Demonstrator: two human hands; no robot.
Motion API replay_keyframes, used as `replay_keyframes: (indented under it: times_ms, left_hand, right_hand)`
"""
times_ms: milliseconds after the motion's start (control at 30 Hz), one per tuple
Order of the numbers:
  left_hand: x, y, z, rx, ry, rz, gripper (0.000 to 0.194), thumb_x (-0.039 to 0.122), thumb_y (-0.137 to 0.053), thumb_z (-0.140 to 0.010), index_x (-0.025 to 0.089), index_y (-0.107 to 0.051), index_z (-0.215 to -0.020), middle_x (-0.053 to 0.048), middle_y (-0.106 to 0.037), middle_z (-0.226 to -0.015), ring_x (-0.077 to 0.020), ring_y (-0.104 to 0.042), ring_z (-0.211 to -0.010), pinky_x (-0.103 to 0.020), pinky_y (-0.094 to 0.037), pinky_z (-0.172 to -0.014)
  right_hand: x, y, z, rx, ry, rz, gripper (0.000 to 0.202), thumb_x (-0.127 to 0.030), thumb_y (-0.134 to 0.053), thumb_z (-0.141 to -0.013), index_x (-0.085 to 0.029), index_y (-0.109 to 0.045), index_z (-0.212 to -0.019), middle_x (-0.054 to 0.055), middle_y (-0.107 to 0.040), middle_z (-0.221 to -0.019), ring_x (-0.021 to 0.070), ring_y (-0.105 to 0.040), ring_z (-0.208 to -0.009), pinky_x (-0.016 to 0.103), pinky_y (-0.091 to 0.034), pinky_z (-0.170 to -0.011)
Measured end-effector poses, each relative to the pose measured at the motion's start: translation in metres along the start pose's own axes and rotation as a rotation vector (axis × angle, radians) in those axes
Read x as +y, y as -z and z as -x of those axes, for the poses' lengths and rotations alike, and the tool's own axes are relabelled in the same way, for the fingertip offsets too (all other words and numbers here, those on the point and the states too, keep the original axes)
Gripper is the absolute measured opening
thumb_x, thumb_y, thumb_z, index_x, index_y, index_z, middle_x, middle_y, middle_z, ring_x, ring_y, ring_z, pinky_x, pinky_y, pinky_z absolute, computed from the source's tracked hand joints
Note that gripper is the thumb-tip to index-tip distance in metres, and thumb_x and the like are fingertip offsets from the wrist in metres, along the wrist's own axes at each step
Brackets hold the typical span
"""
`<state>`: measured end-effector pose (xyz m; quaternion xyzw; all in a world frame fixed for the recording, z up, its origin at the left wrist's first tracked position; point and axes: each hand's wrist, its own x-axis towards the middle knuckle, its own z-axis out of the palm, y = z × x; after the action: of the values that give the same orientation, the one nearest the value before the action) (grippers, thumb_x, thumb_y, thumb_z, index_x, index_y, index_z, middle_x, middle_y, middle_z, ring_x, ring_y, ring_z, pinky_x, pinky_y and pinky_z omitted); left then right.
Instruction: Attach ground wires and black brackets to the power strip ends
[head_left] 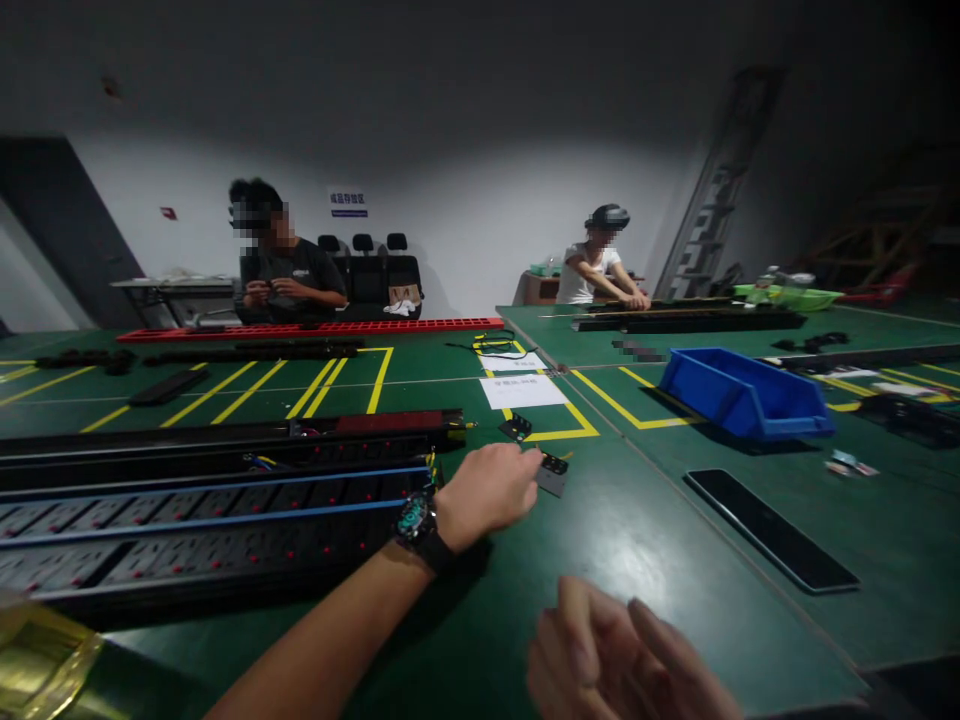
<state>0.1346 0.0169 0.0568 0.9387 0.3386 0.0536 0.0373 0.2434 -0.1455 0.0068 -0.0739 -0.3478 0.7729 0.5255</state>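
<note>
My left hand, with a watch on the wrist, reaches over the green table. Its fingers are pinched together at a small dark plate with a black part on it. Just beyond it lies a similar small dark piece. Nearer to me, my right hand is loosely curled with its fingers apart, and nothing shows in it. To the left of my hands lie long black strips with rows of sockets, edged by blue lines.
A blue bin and a dark flat phone-like slab are on the right. White paper sheets lie ahead. A yellow transparent object is at lower left. Two people work across the table, beside a red rail.
</note>
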Motion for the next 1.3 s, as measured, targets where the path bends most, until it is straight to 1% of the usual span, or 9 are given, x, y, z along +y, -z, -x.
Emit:
replay_keyframes:
  times_ms: [33,167,300,400,500,600,800,1100,1300]
  left_hand:
    - [-0.013,0.009,0.004,0.006,-0.011,0.026,0.015,0.025,-0.055,-0.102,0.019,-0.067,-0.109,-0.011,-0.074,-0.106,-0.0257,-0.071,-0.099,-0.035,-0.054,-0.084]
    - [-0.082,0.033,0.013,-0.02,0.015,0.126,0.007,0.023,-0.059,-0.097,0.021,-0.066,-0.096,-0.003,-0.073,-0.094,-0.0186,-0.067,-0.085,-0.028,-0.047,-0.072]
    - [-0.142,0.03,0.012,-0.053,0.152,0.161,0.006,0.02,-0.06,-0.092,0.018,-0.065,-0.093,-0.004,-0.073,-0.086,-0.0184,-0.065,-0.077,-0.028,-0.043,-0.067]
    - [-0.164,0.024,0.011,-0.101,0.201,0.183,0.006,0.018,-0.062,-0.086,0.018,-0.067,-0.09,-0.003,-0.073,-0.084,-0.0182,-0.065,-0.076,-0.028,-0.042,-0.067]
    - [-0.169,0.023,0.013,-0.124,0.224,0.191,0.007,0.018,-0.063,-0.084,0.018,-0.069,-0.089,-0.002,-0.073,-0.081,-0.0172,-0.063,-0.073,-0.028,-0.041,-0.067]
    - [-0.169,0.026,0.015,-0.136,0.237,0.19,0.009,0.019,-0.063,-0.085,0.019,-0.07,-0.091,-0.001,-0.073,-0.081,-0.0163,-0.063,-0.073,-0.027,-0.041,-0.068]
    - [-0.168,0.02,0.011,-0.182,0.257,0.142,0.01,0.018,-0.066,-0.083,0.019,-0.074,-0.089,-0.004,-0.075,-0.084,-0.0177,-0.063,-0.074,-0.028,-0.039,-0.065]
    - [-0.166,0.014,0.011,-0.163,0.295,0.052,0.015,0.018,-0.062,-0.083,0.021,-0.077,-0.087,-0.006,-0.076,-0.085,-0.0199,-0.065,-0.074,-0.028,-0.04,-0.066]
    - [-0.164,0.014,0.011,-0.167,0.294,0.056,0.012,0.02,-0.066,-0.083,0.021,-0.077,-0.087,-0.006,-0.077,-0.085,-0.0199,-0.067,-0.075,-0.027,-0.04,-0.065]
  right_hand:
    - [-0.009,0.006,-0.004,0.004,0.006,0.057,0.047,-0.069,-0.06,-0.097,-0.023,-0.07,-0.091,-0.005,-0.04,-0.061,0.013,-0.03,-0.054,0.028,-0.027,-0.057]
    - [-0.038,0.032,-0.04,0.254,-0.003,0.37,0.042,-0.064,-0.06,-0.099,-0.023,-0.068,-0.095,-0.004,-0.047,-0.068,0.012,-0.033,-0.057,0.028,-0.027,-0.056]
    - [-0.041,0.068,-0.108,0.4,-0.006,0.771,0.031,-0.053,-0.066,-0.094,-0.022,-0.064,-0.097,-0.005,-0.049,-0.069,0.0125,-0.039,-0.058,0.027,-0.027,-0.055]
    - [-0.028,0.104,-0.156,0.394,0.047,1.151,0.018,-0.038,-0.065,-0.087,-0.022,-0.062,-0.094,-0.006,-0.049,-0.068,0.0147,-0.044,-0.062,0.028,-0.033,-0.059]
    - [-0.011,0.133,-0.182,0.336,0.118,1.412,0.013,-0.029,-0.056,-0.088,-0.022,-0.061,-0.098,-0.004,-0.054,-0.071,0.0169,-0.051,-0.067,0.03,-0.037,-0.064]
    - [0.002,0.145,-0.186,0.23,0.135,1.555,0.02,-0.027,-0.052,-0.091,-0.021,-0.063,-0.108,-0.002,-0.056,-0.072,0.0182,-0.053,-0.068,0.03,-0.038,-0.065]
    - [0.008,0.143,-0.176,0.128,0.09,1.664,0.04,-0.021,-0.049,-0.093,-0.017,-0.065,-0.129,0.006,-0.068,-0.086,0.0219,-0.059,-0.075,0.034,-0.042,-0.072]
    - [0.006,0.14,-0.177,0.133,0.063,1.679,0.048,-0.015,-0.05,-0.092,-0.015,-0.065,-0.138,0.012,-0.077,-0.101,0.0243,-0.067,-0.084,0.037,-0.049,-0.079]
    - [0.005,0.138,-0.176,0.091,0.074,1.672,0.049,-0.011,-0.052,-0.093,-0.021,-0.066,-0.139,0.013,-0.076,-0.129,0.0288,-0.07,-0.113,0.041,-0.051,-0.097]
